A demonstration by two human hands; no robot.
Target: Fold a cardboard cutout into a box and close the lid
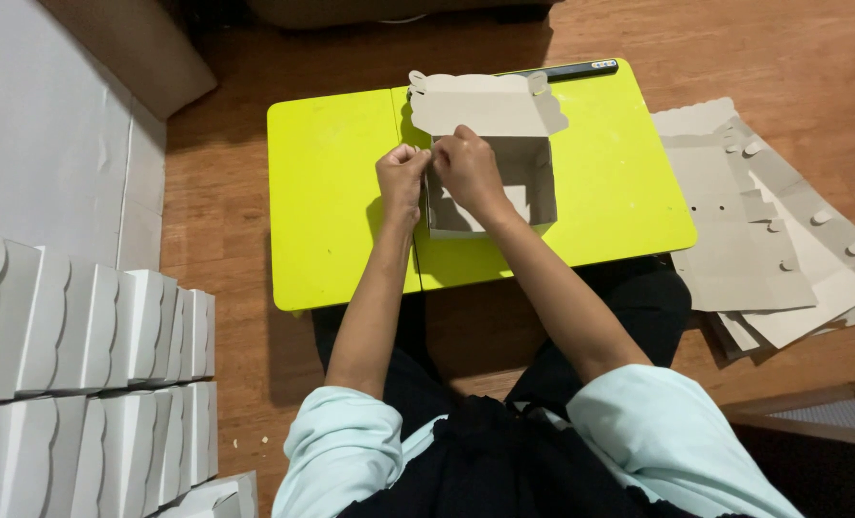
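A grey cardboard box point(519, 177) stands open on a lime-green folding table point(332, 192), its scalloped lid flap point(485, 101) raised at the far side. My left hand point(402, 177) pinches the box's left wall near the upper corner. My right hand point(468, 168) grips the same corner from the inside edge, touching the left hand. Both forearms reach over the table's near edge from my lap.
A pile of flat grey box blanks point(763, 230) lies on the wooden floor to the right. Stacks of folded white boxes point(82, 364) stand at the left. A black pen-like stick point(581, 69) lies at the table's far edge. A white wall panel point(44, 134) is at the upper left.
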